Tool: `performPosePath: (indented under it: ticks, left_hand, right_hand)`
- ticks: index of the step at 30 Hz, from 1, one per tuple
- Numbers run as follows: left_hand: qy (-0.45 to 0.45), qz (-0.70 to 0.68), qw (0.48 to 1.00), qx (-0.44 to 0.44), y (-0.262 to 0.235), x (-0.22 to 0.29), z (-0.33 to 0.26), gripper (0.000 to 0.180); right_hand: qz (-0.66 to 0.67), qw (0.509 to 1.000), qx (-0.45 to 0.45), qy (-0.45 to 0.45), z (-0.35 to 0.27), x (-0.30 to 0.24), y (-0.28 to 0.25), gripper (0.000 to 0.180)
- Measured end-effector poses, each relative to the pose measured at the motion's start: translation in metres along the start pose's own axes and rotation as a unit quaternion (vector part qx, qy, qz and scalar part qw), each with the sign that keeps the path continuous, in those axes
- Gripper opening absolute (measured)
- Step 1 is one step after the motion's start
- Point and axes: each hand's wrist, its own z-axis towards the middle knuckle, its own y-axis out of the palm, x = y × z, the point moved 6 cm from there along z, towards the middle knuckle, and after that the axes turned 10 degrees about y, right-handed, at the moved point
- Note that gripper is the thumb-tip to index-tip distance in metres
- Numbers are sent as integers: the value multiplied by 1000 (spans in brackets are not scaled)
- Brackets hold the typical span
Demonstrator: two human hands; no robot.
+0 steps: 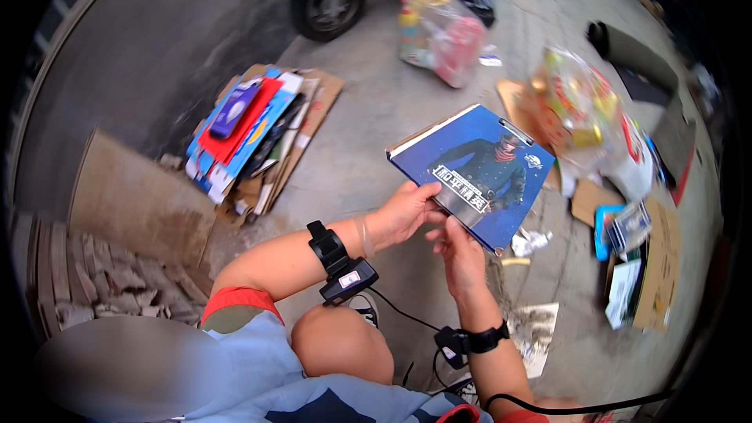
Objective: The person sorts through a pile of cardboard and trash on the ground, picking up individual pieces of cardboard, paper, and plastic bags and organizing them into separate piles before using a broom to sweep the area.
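A blue clipboard (pixel 478 176) printed with a figure in a hat and red scarf is held up in front of me, its metal clip (pixel 517 132) along the far right edge. My left hand (pixel 403 211) grips its near left edge, thumb on top and the other fingers beneath. At the near edge, my right hand (pixel 460 254) pinches the board with thumb and fingertips, its other fingers partly curled. The underside of the board is hidden, though a brown layer shows along its far left edge.
Left lies a pile of flattened cardboard (pixel 301 141) topped by a purple box (pixel 235 110). Plastic bags (pixel 442 31) stand ahead, near a scooter (pixel 329 0). Another full bag (pixel 576 106) and a cardboard box (pixel 658 266) lie right. Crumpled paper (pixel 531 243) is beside the clipboard.
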Motion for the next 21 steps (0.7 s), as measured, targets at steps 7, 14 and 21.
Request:
performPosePath:
  ticks: [7,14,21]
  left_hand:
    - [202,236,921,236,-184,170,-135,28]
    - [363,92,843,386,-394,311,-214,32]
    - [129,358,640,668,-506,301,-252,75]
  right_hand:
    - [-340,914,-143,168,-2,81,23,25]
    - [-388,883,-39,260,10,105,-9,23]
    - [-370,887,19,276,38,89,-76,23]
